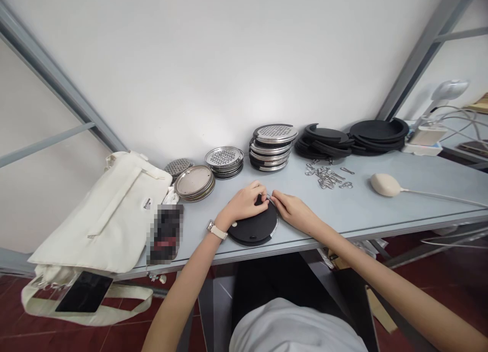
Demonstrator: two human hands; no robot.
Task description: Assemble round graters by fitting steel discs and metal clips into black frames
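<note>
Black disc (250, 229) under left hand (244, 202), right hand (293, 211) at its metal rim (275, 226)

Small assembly workshop: grey bench (430, 199), stacked metal grater discs (273, 147), black rings (377, 133), loose metal clips (324, 177)

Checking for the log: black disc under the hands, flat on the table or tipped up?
Flat: the black disc lies on the table, near edge down, left hand and right hand at its far edge.
</note>
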